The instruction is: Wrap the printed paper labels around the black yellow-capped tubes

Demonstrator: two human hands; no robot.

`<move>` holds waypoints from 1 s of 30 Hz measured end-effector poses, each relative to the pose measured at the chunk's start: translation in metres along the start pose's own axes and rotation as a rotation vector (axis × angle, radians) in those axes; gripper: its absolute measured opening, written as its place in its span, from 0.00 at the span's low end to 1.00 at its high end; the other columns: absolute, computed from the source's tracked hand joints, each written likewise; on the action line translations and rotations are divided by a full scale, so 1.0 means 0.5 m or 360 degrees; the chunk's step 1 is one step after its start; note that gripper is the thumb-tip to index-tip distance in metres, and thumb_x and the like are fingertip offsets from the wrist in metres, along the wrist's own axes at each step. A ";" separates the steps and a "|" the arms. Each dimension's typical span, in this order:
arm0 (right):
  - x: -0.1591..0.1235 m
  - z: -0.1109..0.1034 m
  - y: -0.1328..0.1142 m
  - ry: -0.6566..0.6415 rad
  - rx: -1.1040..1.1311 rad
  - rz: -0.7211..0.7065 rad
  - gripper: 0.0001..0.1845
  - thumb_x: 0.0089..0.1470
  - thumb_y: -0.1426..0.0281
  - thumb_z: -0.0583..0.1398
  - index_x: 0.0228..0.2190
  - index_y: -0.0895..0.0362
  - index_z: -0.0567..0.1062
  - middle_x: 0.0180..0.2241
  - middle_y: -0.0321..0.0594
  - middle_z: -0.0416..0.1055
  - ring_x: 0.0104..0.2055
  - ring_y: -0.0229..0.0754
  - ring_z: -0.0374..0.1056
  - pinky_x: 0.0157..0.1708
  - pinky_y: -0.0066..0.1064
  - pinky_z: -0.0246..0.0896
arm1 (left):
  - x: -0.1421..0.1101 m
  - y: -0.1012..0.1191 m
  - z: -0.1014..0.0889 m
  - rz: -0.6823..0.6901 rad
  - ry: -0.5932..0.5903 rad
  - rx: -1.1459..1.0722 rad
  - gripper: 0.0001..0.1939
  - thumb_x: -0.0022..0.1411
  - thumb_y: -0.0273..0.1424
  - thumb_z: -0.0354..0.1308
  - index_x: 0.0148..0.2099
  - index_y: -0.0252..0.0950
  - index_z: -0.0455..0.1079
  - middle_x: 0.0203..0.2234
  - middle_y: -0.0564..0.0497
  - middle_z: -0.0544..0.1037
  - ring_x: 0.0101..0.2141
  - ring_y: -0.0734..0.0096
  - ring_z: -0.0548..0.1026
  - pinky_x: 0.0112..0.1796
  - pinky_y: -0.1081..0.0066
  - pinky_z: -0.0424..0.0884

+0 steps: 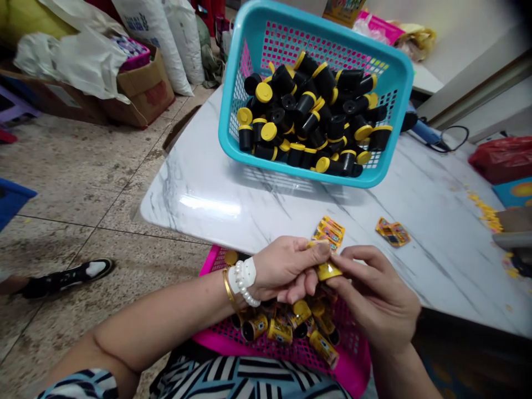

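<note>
My left hand [286, 269] and my right hand [376, 293] meet above the pink basket. Between their fingertips is a small yellow canister [327, 270], pinched from both sides; my fingers cover much of it. Below, the pink basket [351, 352] holds several small canisters [280, 331] wrapped in yellow printed labels. Just beyond my fingers, a stack of yellow printed labels [331, 230] lies on the marble-patterned table [266, 213]. A smaller pile of labels [393, 231] rests farther right.
On the table stands a blue basket [316, 176] full of black canisters [307, 105] with yellow caps. Small yellow pieces [484, 210] lie at the right, near a red bag [502, 158]. Cardboard boxes [143, 88] and white sacks [155, 36] stand on the floor. A person's shoe [68, 277] shows at left.
</note>
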State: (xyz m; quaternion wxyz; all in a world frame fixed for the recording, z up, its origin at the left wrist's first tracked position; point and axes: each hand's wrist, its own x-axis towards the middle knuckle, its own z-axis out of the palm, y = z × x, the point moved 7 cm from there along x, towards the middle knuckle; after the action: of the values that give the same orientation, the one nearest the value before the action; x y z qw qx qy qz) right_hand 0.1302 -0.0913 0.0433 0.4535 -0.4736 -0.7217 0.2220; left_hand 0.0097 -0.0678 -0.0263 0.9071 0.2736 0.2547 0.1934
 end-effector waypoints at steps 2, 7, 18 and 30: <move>-0.016 0.009 -0.014 -0.0088 0.0067 -0.0007 0.25 0.50 0.81 0.68 0.47 0.46 0.81 0.35 0.37 0.72 0.34 0.39 0.72 0.30 0.29 0.72 | -0.018 -0.028 0.004 -0.0071 -0.0005 0.0023 0.28 0.60 0.55 0.61 0.28 0.33 0.67 0.10 0.57 0.69 0.06 0.82 0.60 0.06 0.83 0.51; -0.079 0.048 -0.044 -0.0308 0.0258 -0.0014 0.24 0.52 0.83 0.65 0.46 0.45 0.81 0.27 0.34 0.72 0.25 0.37 0.72 0.23 0.25 0.72 | -0.071 -0.127 0.005 -0.0297 -0.0105 -0.0053 0.32 0.56 0.60 0.59 0.28 0.33 0.64 0.10 0.54 0.69 0.07 0.79 0.63 0.07 0.82 0.55; -0.017 -0.017 0.047 0.0002 -0.0721 -0.0058 0.17 0.58 0.71 0.66 0.49 0.47 0.81 0.31 0.38 0.78 0.28 0.37 0.74 0.28 0.27 0.70 | -0.114 -0.081 -0.100 -0.0074 0.0651 0.0684 0.28 0.65 0.43 0.57 0.61 0.33 0.61 0.17 0.57 0.75 0.11 0.76 0.69 0.11 0.82 0.59; 0.034 0.021 0.081 -0.0075 -0.0764 -0.0035 0.05 0.58 0.68 0.64 0.36 0.54 0.81 0.33 0.40 0.79 0.33 0.41 0.75 0.34 0.33 0.71 | -0.103 0.078 -0.055 0.0503 0.0813 0.1014 0.16 0.64 0.42 0.59 0.45 0.35 0.73 0.18 0.56 0.74 0.12 0.79 0.68 0.14 0.80 0.60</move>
State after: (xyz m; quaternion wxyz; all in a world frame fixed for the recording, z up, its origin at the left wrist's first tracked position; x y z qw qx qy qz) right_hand 0.1384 -0.0568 0.0155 0.3133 -0.5545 -0.7693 0.0500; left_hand -0.0552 -0.0515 -0.0046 0.6446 0.5187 0.4729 0.3031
